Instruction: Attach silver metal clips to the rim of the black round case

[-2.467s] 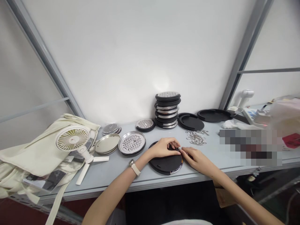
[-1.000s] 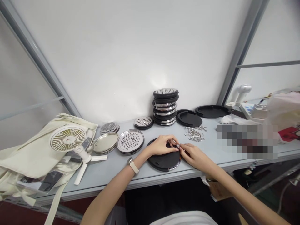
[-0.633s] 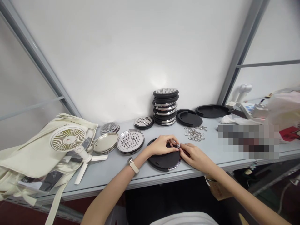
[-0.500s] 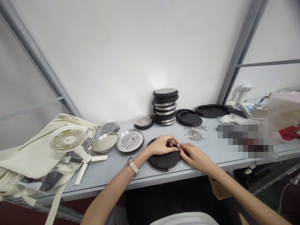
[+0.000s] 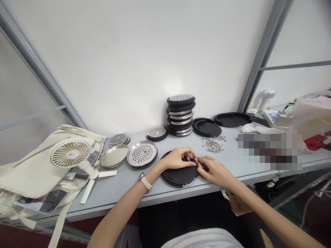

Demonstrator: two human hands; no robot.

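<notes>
A round black tray (image 5: 178, 176) lies at the front of the grey table, a strip of shiny patterned edge showing at its lower right. My left hand (image 5: 180, 159) reaches over its far side, fingers and thumb closed together. My right hand (image 5: 211, 168) pinches at the tray's right edge. Between the fingertips of both hands shows a bit of a small metal piece (image 5: 196, 160), mostly hidden. Behind my right hand lies a loose pile of wire metal clips (image 5: 213, 144).
Perforated metal discs (image 5: 142, 154) and plain metal discs (image 5: 115, 156) lie to the left. A tall stack of black and silver discs (image 5: 180, 115) stands behind. More black trays (image 5: 208, 127) lie right of it. A white fan (image 5: 71, 154) and cream bag (image 5: 33, 165) occupy the left end.
The view has shifted slightly. Both hands stay at the same edge of the black tray, with only small finger movement.
</notes>
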